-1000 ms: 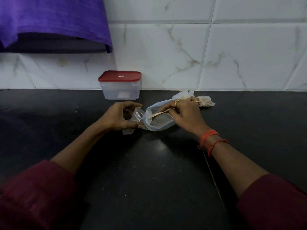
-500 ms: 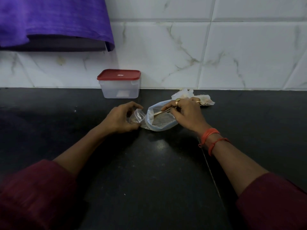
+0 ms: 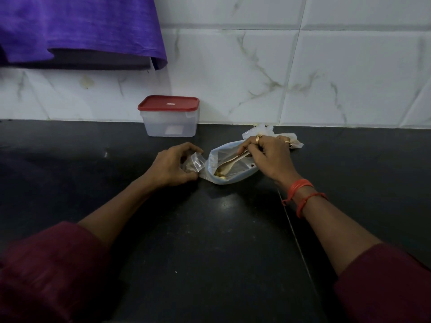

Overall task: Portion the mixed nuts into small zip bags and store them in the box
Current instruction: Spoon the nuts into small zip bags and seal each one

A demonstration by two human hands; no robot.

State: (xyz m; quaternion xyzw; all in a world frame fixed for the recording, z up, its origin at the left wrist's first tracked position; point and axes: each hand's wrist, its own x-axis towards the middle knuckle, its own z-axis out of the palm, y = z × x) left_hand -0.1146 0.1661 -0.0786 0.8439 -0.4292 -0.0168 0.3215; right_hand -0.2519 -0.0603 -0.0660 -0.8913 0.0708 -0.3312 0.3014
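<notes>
Gripping a spoon [image 3: 233, 161], the right hand [image 3: 270, 157] digs into the nut bag [image 3: 235, 176] beside it; the left hand [image 3: 171, 165] pinches a small zip bag [image 3: 194, 162]. The red-lidded box [image 3: 170, 117] waits just beyond, on the worktop [image 3: 210, 229].

Left hand [image 3: 171, 167] curled — right hand [image 3: 270, 157] pinching

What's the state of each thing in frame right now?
box, closed, red lid on.
small zip bag, gripped by left hand; open or sealed unclear.
large bag, lying open, spoon bowl inside.
spoon, held by right hand, nuts on it.
crumpled plastic, loose behind right hand.
</notes>
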